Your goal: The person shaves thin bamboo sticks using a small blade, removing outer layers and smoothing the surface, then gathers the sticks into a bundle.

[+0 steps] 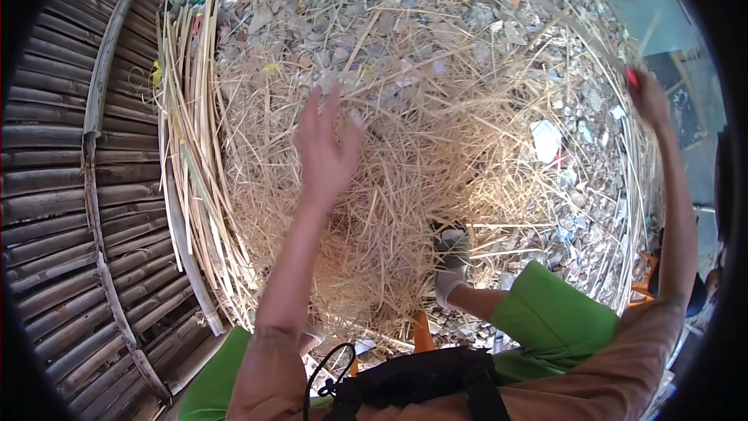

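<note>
My left hand [326, 144] is held over a spread of straw-like bamboo shavings [382, 210]. Its fingers are apart and nothing shows in them; motion blurs it slightly. Far out to the right, my right hand [650, 97] is closed on a small red thing [632, 76], perhaps a handle. From there a long, thin, blurred strip [580, 27] runs up and to the left; whether it joins the red part I cannot tell. A bundle of pale split bamboo strips [204, 132] lies left of my left hand.
A wall or rack of dark bamboo poles [54, 179] fills the left side. Litter and scraps [335, 27] cover the far ground. A white scrap [546, 140] lies on the right. Bluish panels [650, 4] stand at the far right. My legs, in green shorts [549, 308], are near.
</note>
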Tool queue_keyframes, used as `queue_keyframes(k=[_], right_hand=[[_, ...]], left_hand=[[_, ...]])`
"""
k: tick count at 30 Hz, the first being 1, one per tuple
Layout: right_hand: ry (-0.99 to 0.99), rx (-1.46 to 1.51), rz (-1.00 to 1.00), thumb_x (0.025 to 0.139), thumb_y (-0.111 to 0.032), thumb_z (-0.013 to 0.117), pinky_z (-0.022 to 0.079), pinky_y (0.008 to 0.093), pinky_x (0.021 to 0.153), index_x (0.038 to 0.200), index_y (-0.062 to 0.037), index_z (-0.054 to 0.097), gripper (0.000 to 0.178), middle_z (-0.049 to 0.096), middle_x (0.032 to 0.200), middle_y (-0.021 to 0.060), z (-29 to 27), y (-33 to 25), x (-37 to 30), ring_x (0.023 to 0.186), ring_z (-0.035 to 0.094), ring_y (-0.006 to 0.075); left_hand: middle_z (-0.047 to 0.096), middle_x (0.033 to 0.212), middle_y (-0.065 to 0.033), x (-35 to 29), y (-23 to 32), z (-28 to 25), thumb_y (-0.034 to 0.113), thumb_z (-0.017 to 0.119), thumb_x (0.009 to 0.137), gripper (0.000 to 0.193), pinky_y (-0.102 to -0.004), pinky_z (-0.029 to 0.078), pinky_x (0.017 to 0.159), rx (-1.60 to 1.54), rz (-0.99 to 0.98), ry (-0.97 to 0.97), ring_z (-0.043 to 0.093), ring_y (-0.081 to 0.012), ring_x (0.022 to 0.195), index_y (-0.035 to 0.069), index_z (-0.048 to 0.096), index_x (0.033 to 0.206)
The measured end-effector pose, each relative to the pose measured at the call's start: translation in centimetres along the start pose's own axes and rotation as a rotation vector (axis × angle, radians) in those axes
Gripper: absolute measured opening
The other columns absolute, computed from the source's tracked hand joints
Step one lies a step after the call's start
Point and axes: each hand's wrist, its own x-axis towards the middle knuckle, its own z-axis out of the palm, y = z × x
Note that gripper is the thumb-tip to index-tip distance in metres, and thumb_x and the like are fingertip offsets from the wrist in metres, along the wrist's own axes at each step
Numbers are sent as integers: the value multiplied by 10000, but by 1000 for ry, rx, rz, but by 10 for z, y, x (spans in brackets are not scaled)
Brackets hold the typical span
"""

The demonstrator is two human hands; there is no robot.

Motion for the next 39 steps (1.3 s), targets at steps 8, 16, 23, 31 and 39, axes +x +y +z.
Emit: queue_keyframes(k=[8, 16, 23, 31, 39], right_hand=[[-592, 287, 336, 791, -302, 726, 550, 464, 848, 992, -76, 737, 303, 728, 951, 184, 163, 4, -301, 928, 704, 373], [-407, 555, 515, 783, -197, 729, 500, 448, 682, 851, -32, 662, 190, 617, 774, 167, 241, -114, -382, 713, 626, 342], [-119, 613, 369, 861, -105, 643, 484, 466, 743, 1018, -26, 584, 186, 539, 984, 179, 215, -106, -363, 874, 585, 401], [-141, 832, 384, 844, -82, 596, 478, 463, 777, 1065, -19, 547, 235, 513, 995, 189, 232, -97, -364, 849, 560, 378], [56, 685, 359, 840, -74, 625, 489, 441, 820, 1082, -22, 585, 252, 526, 1043, 166, 220, -79, -352, 917, 567, 356]], left_hand=[[701, 1207, -183, 141, -71, 62, 230, 557, 917, 379, -527, 530, 937, 514, -182, -397, 636, -397, 1167, 78, 689, 1237], [670, 1241, -126, 148, -79, 158, 244, 593, 918, 308, -569, 479, 972, 783, -198, -569, 590, -314, 1235, 112, 711, 1170], [593, 1369, -98, 143, -121, 192, 290, 649, 902, 375, -692, 282, 1082, 653, -350, -331, 498, -289, 1335, 105, 678, 1226], [728, 1076, -180, 196, -171, 167, 321, 720, 833, 414, -432, 533, 850, 476, -298, -558, 700, -312, 996, 32, 707, 1128], [598, 773, -41, 166, -101, 99, -15, 583, 856, 96, -285, 401, 565, -672, -521, -420, 527, -131, 657, 22, 642, 922]])
